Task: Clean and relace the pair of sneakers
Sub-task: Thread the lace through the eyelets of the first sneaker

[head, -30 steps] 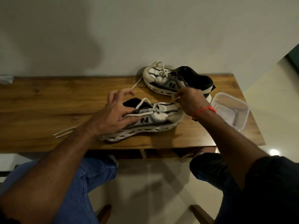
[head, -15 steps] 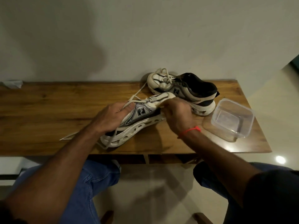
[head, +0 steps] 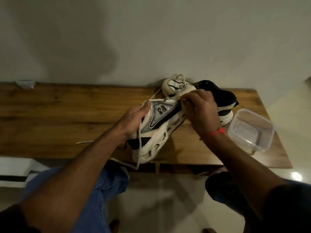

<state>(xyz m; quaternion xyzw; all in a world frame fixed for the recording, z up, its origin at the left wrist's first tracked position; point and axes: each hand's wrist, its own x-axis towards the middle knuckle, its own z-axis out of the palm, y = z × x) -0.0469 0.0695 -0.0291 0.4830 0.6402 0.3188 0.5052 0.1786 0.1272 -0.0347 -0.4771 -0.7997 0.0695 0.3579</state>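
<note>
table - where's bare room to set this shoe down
The left half of the table is bare wood, from the white scrap by the wall to the lace tip. The right end is crowded: the second shoe, the plastic tub, and both hands on the held shoe.

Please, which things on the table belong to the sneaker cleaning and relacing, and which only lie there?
Belong to the job:
- near sneaker, gripped by left hand and right hand
- its loose lace
- far sneaker

Only lying there:
- clear plastic container, use unclear
- white scrap at the wall
</note>
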